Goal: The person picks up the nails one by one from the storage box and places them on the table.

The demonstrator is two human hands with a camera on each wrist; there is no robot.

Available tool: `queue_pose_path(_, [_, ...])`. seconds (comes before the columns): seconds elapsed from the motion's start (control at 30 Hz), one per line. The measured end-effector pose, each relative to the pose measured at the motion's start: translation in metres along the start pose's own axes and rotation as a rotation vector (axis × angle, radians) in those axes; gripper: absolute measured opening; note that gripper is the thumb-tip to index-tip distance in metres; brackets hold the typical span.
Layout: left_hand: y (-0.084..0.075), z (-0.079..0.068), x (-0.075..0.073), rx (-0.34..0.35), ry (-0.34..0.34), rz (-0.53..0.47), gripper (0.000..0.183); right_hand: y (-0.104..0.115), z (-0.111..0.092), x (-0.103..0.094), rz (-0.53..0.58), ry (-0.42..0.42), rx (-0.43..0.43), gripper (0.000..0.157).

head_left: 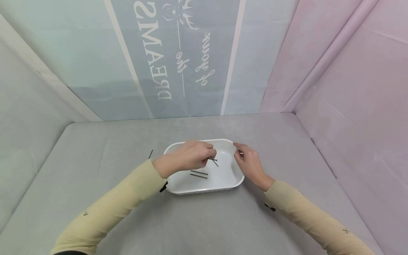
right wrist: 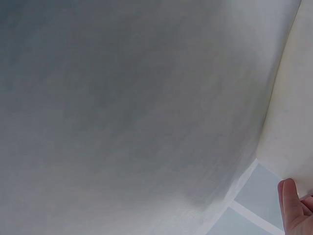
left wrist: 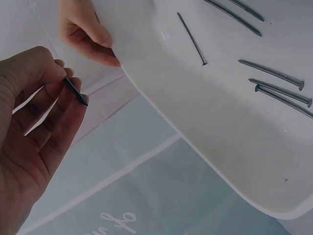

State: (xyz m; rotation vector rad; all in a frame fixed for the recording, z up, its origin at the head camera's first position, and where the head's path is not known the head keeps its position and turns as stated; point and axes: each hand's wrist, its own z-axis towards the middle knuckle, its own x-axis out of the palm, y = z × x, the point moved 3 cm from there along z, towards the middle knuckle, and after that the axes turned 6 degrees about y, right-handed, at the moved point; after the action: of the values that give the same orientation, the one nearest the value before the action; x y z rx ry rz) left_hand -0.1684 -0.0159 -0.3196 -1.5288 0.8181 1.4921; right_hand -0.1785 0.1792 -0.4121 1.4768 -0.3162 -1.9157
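Observation:
My left hand (head_left: 191, 156) is over the left half of a white tray (head_left: 204, 191). Between its thumb and fingers it pinches a dark nail (left wrist: 76, 91), whose tip shows in the left wrist view. Several loose nails (left wrist: 271, 73) lie on the tray's floor, two of them side by side in the head view. At the tray's right end, my right hand (head_left: 250, 163) grips the rim, thumb and fingers close together there. Only a few of its fingertips (right wrist: 289, 196) appear at the corner of the right wrist view, against the tray's outer side.
Left of the tray, by the left sleeve, a thin dark nail (head_left: 151, 153) lies on the grey tabletop (head_left: 204, 226), partly hidden. Hanging cloths surround the table: a printed blue-grey one (head_left: 191, 71) behind, a pink one (head_left: 357, 106) at the right.

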Motion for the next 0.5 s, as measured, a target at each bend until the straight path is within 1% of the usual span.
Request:
queue_pose_path(0.07, [0.001, -0.002, -0.002, -0.002, -0.022, -0.003, 0.022, 0.001, 0.000, 0.000, -0.004, 0.004, 0.001, 0.031])
queue_pose_path(0.3, [0.007, -0.012, -0.004, -0.041, -0.064, -0.009, 0.023, 0.001, 0.000, -0.001, -0.019, 0.004, 0.004, 0.031])
queue_pose_path(0.5, [0.011, -0.021, -0.007, -0.029, -0.136, -0.037, 0.022, 0.001, 0.000, 0.000, -0.008, 0.010, 0.009, 0.031])
